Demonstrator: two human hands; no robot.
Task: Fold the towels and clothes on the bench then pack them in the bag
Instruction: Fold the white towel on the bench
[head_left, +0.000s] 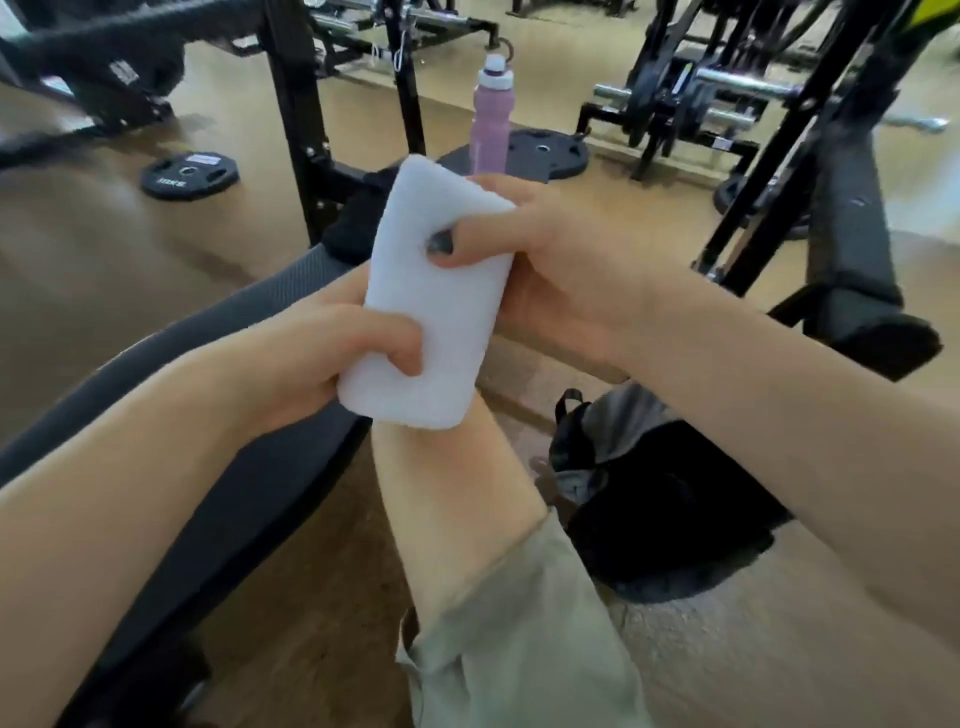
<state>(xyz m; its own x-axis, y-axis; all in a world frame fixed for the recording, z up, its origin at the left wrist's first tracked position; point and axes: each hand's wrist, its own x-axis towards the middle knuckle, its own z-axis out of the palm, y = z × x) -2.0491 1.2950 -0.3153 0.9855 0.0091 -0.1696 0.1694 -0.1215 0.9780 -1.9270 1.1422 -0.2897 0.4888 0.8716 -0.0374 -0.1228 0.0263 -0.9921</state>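
Observation:
A white towel (431, 306), folded into a compact thick block, is held upright in the air in front of me. My left hand (332, 358) grips its lower left edge, thumb pressed into the front. My right hand (530, 260) holds its upper right side, thumb on the front face. Below the towel runs the dark grey padded bench (208, 405), slanting from lower left up to the middle. A dark piece of clothing (358, 218) lies at the bench's far end. The black and grey bag (654, 493) sits on the floor to the right, partly hidden by my right forearm.
A pink water bottle (491, 122) stands behind the towel. Weight plates (189, 176) lie on the tan floor. Black rack posts (296, 104) rise behind the bench and a padded black bar (852, 218) slants at the right. My knee in pale green trousers (498, 623) is below.

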